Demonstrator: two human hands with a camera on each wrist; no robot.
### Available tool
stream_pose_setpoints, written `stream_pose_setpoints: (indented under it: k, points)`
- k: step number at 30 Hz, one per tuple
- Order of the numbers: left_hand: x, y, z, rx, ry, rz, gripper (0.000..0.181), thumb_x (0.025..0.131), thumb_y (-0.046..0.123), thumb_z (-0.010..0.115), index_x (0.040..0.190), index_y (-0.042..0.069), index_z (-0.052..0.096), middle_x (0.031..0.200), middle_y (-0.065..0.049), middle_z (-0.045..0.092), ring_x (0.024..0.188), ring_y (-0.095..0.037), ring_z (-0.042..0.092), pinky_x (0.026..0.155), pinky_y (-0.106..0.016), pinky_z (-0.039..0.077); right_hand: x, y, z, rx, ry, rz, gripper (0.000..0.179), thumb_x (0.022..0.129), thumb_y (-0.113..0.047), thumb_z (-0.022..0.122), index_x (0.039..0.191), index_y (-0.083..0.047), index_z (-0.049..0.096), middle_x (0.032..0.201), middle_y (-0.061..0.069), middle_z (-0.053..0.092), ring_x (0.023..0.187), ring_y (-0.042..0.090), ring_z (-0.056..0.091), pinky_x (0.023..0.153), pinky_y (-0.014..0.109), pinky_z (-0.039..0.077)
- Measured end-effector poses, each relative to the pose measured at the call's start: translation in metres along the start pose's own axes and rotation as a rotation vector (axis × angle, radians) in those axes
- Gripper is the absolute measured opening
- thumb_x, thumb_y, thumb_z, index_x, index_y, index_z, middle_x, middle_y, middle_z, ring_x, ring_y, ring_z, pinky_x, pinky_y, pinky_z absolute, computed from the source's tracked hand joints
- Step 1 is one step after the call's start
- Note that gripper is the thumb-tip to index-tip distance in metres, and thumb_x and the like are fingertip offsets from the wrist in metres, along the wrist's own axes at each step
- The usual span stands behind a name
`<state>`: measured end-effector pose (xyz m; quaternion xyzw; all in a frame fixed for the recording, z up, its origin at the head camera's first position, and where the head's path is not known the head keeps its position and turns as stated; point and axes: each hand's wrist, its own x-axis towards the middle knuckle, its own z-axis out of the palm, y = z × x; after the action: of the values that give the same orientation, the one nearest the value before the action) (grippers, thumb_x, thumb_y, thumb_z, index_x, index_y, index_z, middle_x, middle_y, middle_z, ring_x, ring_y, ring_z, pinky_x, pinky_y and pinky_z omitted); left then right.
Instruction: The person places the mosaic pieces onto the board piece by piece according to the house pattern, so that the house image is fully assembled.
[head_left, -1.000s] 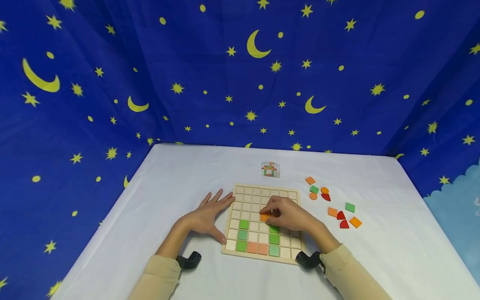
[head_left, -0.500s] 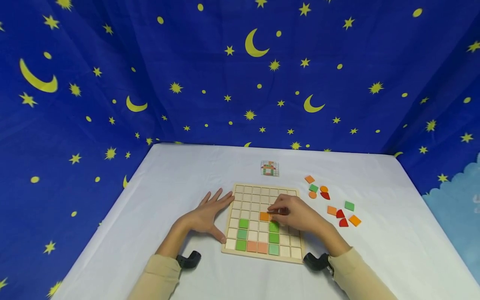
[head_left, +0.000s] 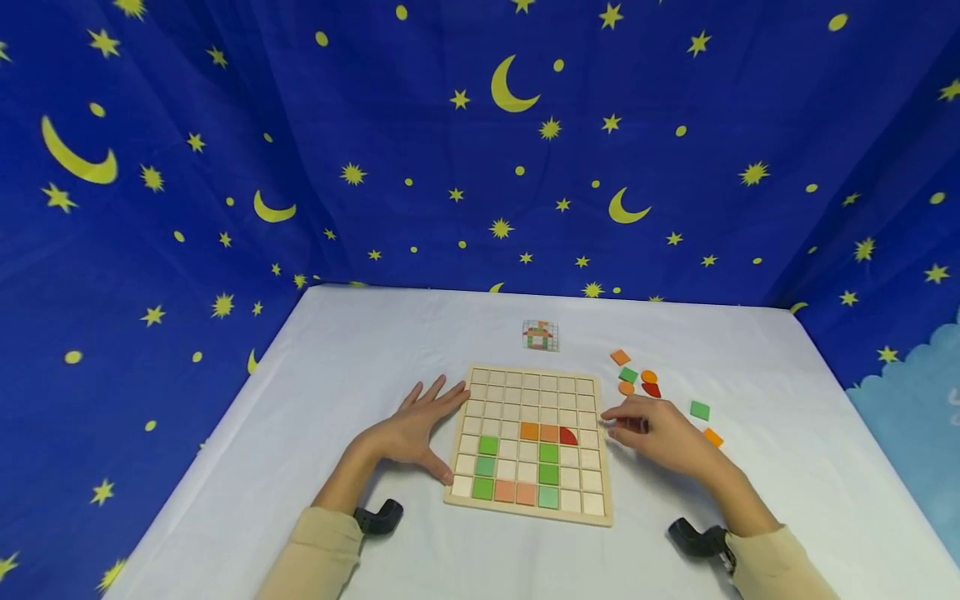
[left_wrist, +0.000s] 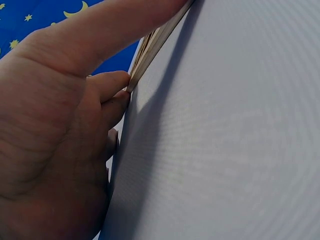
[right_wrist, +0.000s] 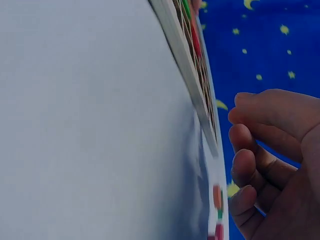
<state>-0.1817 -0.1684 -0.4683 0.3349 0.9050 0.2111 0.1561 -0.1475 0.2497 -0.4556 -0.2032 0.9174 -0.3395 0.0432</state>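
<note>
My left hand (head_left: 412, 433) lies with fingers spread along the left side of the wooden grid board (head_left: 510, 520); the left wrist view shows its fingertips at the board's edge. My right hand (head_left: 656, 433) is just off the board's right edge, loosely curled, and the right wrist view shows nothing in its fingers. In one row of the board lie an orange square tile (head_left: 529, 431), a salmon square tile (head_left: 550, 432) and a red quarter-circle tile (head_left: 568, 436). Below them are green tiles (head_left: 549, 474) in two columns, with salmon tiles (head_left: 505, 492) between at the bottom.
A small card (head_left: 541, 336) with a printed grid pattern lies behind the board. Loose tiles are on the right: an orange square (head_left: 620, 357), green squares (head_left: 700, 410), orange rounds (head_left: 648, 377) and a red quarter circle (head_left: 651, 390). My right hand hides others. A patterned blue curtain (head_left: 450, 150) stands behind.
My right hand has moved right, off the board, uncovering the salmon square and red quarter circle beside the orange tile. It now covers some loose tiles. My left hand has stayed put.
</note>
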Motion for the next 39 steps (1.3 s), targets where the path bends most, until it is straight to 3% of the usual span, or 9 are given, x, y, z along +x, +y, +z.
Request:
stream_pose_setpoints:
  k: [14, 24, 33, 39]
  points:
    - [0.0, -0.001, 0.002, 0.003, 0.0, -0.006, 0.132, 0.051, 0.073, 0.078, 0.156, 0.02, 0.017, 0.16, 0.004, 0.007, 0.145, -0.023, -0.008, 0.114, -0.045, -0.01, -0.031, 0.035, -0.024, -0.038, 0.086, 0.089, 0.024, 0.085, -0.019, 0.074, 0.109, -0.018, 0.072, 0.084, -0.006, 0.058, 0.07, 0.013, 0.051, 0.055, 0.024, 0.043]
    - [0.002, -0.003, 0.003, 0.019, -0.001, -0.009, 0.134, 0.05, 0.077, 0.075, 0.156, 0.022, 0.015, 0.16, 0.006, 0.005, 0.145, -0.022, -0.009, 0.114, -0.045, -0.01, -0.049, 0.055, -0.041, -0.118, 0.135, 0.135, 0.029, 0.083, -0.024, 0.077, 0.111, -0.018, 0.072, 0.082, -0.003, 0.053, 0.068, 0.014, 0.047, 0.052, 0.025, 0.038]
    - [0.002, -0.003, 0.003, 0.014, -0.003, -0.01, 0.134, 0.05, 0.077, 0.075, 0.156, 0.021, 0.015, 0.16, 0.007, 0.004, 0.145, -0.022, -0.009, 0.114, -0.046, -0.01, -0.065, 0.068, -0.053, -0.109, 0.086, 0.243, 0.041, 0.081, -0.019, 0.077, 0.12, -0.011, 0.068, 0.096, 0.004, 0.054, 0.078, 0.019, 0.045, 0.058, 0.026, 0.038]
    - [0.002, -0.002, 0.002, 0.013, -0.003, -0.014, 0.134, 0.05, 0.076, 0.076, 0.156, 0.021, 0.016, 0.16, 0.006, 0.005, 0.145, -0.023, -0.009, 0.114, -0.046, -0.009, -0.073, 0.075, -0.056, -0.098, 0.09, 0.221, 0.039, 0.076, -0.007, 0.077, 0.114, -0.008, 0.069, 0.098, 0.005, 0.052, 0.075, 0.015, 0.045, 0.056, 0.024, 0.038]
